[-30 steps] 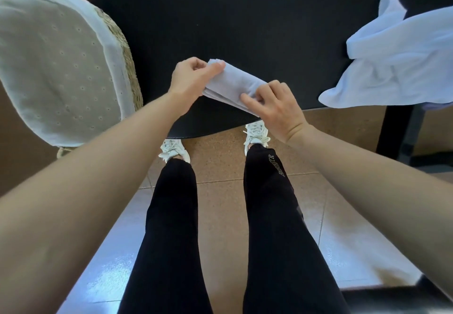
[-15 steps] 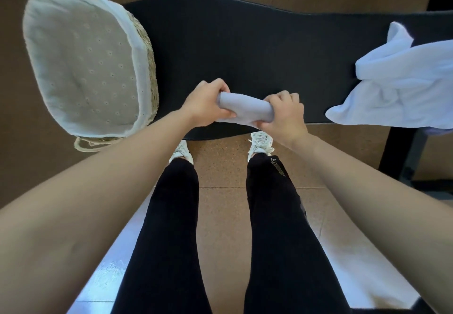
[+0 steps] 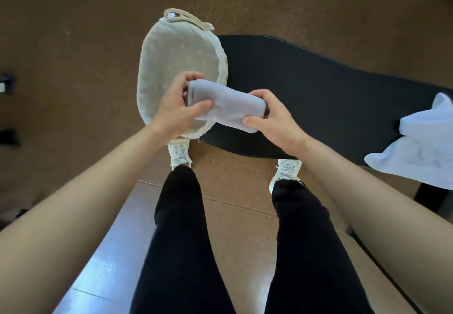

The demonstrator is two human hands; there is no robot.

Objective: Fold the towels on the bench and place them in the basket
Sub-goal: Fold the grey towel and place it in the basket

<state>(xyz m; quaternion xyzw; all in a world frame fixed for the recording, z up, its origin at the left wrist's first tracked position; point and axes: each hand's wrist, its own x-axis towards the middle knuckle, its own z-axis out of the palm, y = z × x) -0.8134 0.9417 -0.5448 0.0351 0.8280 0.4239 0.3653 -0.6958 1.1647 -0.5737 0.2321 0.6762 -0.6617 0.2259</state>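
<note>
You are gripping the folded, pale lilac-grey cloth towel point(image 3: 226, 106) at both ends. Your left hand point(image 3: 175, 110) is curling round its left end, thumb lying across the near face and fingers wrapping over the far edge. Your right hand point(image 3: 278, 123) is pinching its right end, thumb on the near lower corner and fingers tucking behind. The hands are sitting apart, with the towel spanning between them. The oval woven basket with the cream dotted fabric liner point(image 3: 176, 51) is lying beyond and beneath your left hand, and you are holding the towel over its near right rim; contact with the liner cannot be told. The black padded bench point(image 3: 318, 85) is stretching beneath and beyond your right hand. Well to the right of that hand, a crumpled pale blue towel point(image 3: 421, 147) is lying on the bench, draping over its near edge.
</note>
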